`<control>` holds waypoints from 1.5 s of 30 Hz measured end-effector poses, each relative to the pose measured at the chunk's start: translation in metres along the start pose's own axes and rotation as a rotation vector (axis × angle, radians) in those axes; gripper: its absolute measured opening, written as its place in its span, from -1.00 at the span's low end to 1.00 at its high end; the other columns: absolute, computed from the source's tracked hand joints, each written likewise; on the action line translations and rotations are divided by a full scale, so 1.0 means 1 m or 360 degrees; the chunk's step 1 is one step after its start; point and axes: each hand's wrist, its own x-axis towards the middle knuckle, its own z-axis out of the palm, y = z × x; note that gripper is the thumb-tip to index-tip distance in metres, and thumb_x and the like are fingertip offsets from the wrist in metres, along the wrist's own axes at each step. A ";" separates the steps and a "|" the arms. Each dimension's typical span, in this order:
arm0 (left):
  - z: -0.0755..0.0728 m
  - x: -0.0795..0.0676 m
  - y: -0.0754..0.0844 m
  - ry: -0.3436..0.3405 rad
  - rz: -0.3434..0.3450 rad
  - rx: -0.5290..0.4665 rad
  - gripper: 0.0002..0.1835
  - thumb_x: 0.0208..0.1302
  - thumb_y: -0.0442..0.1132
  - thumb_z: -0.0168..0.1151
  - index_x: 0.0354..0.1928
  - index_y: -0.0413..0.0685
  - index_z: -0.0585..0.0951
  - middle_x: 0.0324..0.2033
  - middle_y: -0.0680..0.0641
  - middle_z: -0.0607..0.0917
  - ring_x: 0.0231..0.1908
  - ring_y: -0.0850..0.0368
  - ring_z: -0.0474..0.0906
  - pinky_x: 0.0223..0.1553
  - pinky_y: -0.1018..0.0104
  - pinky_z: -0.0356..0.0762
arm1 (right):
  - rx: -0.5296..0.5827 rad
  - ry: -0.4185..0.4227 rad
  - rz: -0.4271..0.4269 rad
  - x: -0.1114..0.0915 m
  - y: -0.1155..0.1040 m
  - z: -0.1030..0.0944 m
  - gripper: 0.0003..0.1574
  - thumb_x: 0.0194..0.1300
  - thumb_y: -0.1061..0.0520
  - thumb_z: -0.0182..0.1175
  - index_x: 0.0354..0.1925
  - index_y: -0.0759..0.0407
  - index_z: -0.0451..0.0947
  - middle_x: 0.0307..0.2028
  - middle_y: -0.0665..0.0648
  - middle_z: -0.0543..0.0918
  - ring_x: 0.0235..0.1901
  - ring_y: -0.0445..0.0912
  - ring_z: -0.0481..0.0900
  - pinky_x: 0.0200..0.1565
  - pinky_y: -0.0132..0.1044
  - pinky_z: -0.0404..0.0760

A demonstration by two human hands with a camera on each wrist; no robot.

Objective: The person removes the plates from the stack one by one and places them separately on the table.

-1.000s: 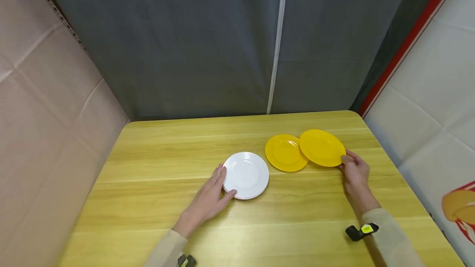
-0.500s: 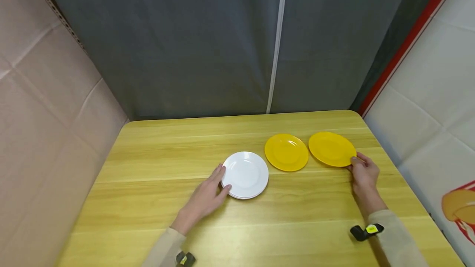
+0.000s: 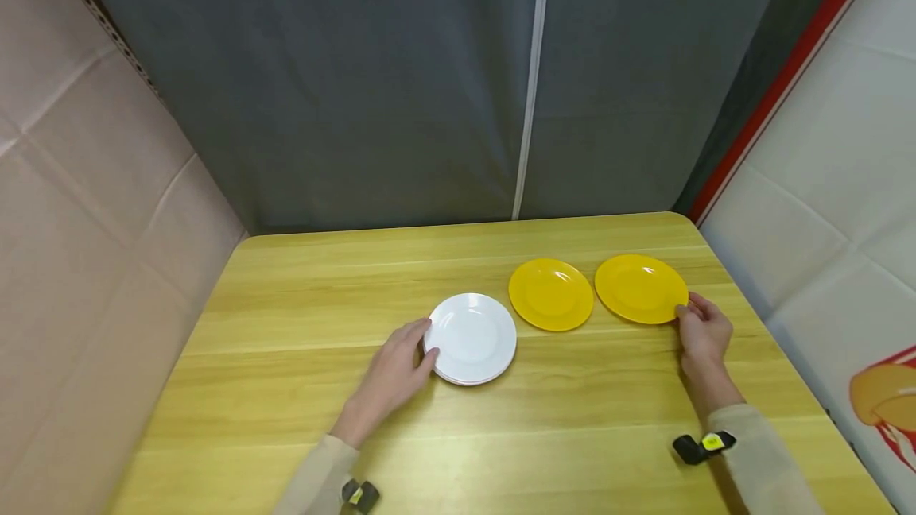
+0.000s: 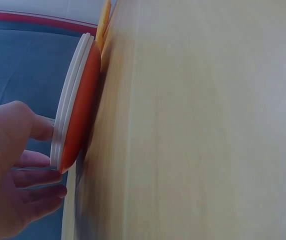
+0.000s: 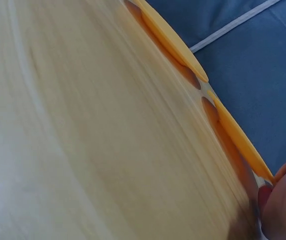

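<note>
A stack of white plates sits mid-table; in the left wrist view, white rims show above an orange-red underside. My left hand is at the stack's left edge, thumb and forefinger at the rim, the other fingers extended and loosely spread. Right of the stack, a yellow plate lies by itself. At the far right, my right hand pinches the right rim of a second yellow plate, thumb on top and fingers underneath. In the right wrist view, this plate is low over the wood.
The wood-grain table has a rounded far right corner. A dark grey curtain hangs behind it, with pale cloth on the left and a white panel edged in red on the right.
My right hand has carried its yellow plate right, off the other yellow plate it overlapped, and set it lower beside it. My left hand has drawn back slightly left along the white stack's rim.
</note>
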 end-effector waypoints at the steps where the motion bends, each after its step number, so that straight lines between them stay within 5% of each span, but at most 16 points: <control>1: 0.000 0.000 0.000 0.0011 -0.0011 -0.0005 -0.43 0.46 -0.04 0.19 0.39 -0.18 0.46 0.34 -0.18 0.53 0.36 -0.12 0.44 0.41 -0.01 0.42 | -0.0045 0.0004 -0.0025 0.000 0.000 0.000 -0.32 0.38 0.23 0.11 0.44 0.24 0.35 -0.17 -0.13 0.49 -0.23 -0.37 0.40 -0.28 -0.76 0.48; 8: 0.002 0.005 0.002 0.0125 -0.0064 -0.0015 -0.49 0.39 -0.10 0.25 0.28 -0.23 0.55 0.01 -0.12 0.63 0.00 0.01 0.59 0.02 0.14 0.67 | -0.0334 -0.0001 -0.0120 -0.004 0.000 0.001 -0.23 0.35 0.22 0.09 0.49 0.25 0.26 0.07 0.08 0.49 -0.19 -0.36 0.37 -0.25 -0.77 0.41; 14: 0.003 0.010 0.003 0.0189 -0.0118 -0.0061 -0.58 0.33 -0.15 0.32 0.13 -0.25 0.64 -0.26 -0.02 0.59 -0.33 0.19 0.44 -0.32 0.35 0.51 | -0.0422 -0.0017 -0.0117 -0.006 0.000 -0.001 -0.19 0.33 0.20 0.08 0.52 0.24 0.21 0.13 0.14 0.47 -0.18 -0.32 0.35 -0.27 -0.73 0.39; 24: 0.003 0.014 -0.001 0.0241 -0.0153 -0.0206 -0.73 0.28 -0.24 0.36 -0.07 -0.26 0.68 -0.36 0.02 0.58 -0.36 0.23 0.49 -0.33 0.42 0.56 | -0.0484 0.0046 -0.0384 -0.027 -0.009 0.009 -0.31 0.37 0.20 0.11 0.44 0.19 0.36 0.10 0.05 0.46 -0.07 -0.27 0.36 -0.02 -0.56 0.38; 33: 0.002 0.016 0.000 0.0217 -0.0218 -0.0313 -0.73 0.29 -0.26 0.36 -0.04 -0.27 0.68 -0.33 -0.01 0.59 -0.35 0.21 0.51 -0.31 0.43 0.57 | -0.0463 -0.0185 -0.0632 -0.058 -0.019 0.035 -0.41 0.35 0.28 0.13 0.34 0.31 0.43 0.14 0.22 0.54 -0.11 -0.31 0.42 -0.09 -0.71 0.39; 45: 0.001 0.016 -0.004 0.0206 -0.0226 -0.0400 -0.72 0.32 -0.34 0.31 0.02 -0.32 0.66 -0.33 -0.03 0.59 -0.39 0.23 0.50 -0.38 0.47 0.55 | -0.0387 -0.0528 -0.0671 -0.093 -0.021 0.062 -0.45 0.35 0.36 0.16 0.29 0.40 0.43 0.13 0.35 0.52 -0.18 -0.37 0.45 -0.17 -0.77 0.46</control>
